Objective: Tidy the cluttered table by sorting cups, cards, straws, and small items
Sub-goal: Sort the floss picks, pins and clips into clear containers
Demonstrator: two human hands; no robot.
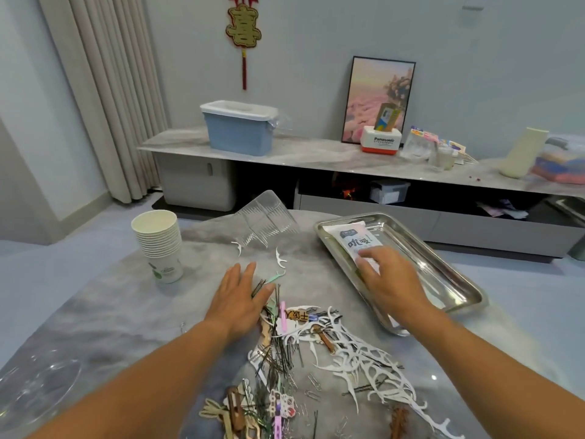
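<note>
1. Your right hand (pixel 387 280) is resting curled fingers on the white printed straw packet (pixel 356 245) lying in the shiny steel tray (pixel 443 270) at two o'clock.
2. Your left hand (pixel 240 296) is lying flat, fingers straight, touching dark hairpins (pixel 258 288) atop the scattered pile of white floss picks (pixel 357 356).
3. The stack of white paper cups (pixel 158 242) is standing at ten o'clock.
</note>
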